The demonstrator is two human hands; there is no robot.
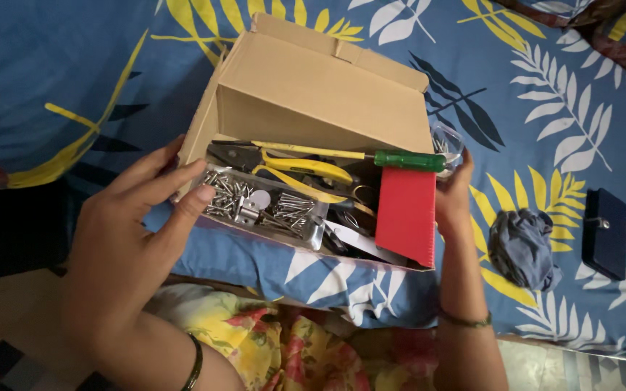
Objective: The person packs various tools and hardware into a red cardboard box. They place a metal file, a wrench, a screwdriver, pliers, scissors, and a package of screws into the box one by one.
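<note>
while our left hand (128, 239) presses flat against the near left corner of the open brown cardboard box (313, 94), fingers spread and thumb on its rim, our right hand (454, 192) cups the right end wall, closed loosely around that side. the box rests on a blue bedsheet with yellow and white leaf print (559, 108), its flap standing up at the back. inside lie a clear packet of steel nails (259, 203), yellow-handled pliers (298, 170), a green-handled screwdriver (407, 161) and a red flat card (406, 213). we judge the load heavy and loose for thin, bendy walls, so holding low at both ends looks safest. a crumpled grey cloth (523, 246) and a dark blue case (605, 232) lie well apart to the right.
</note>
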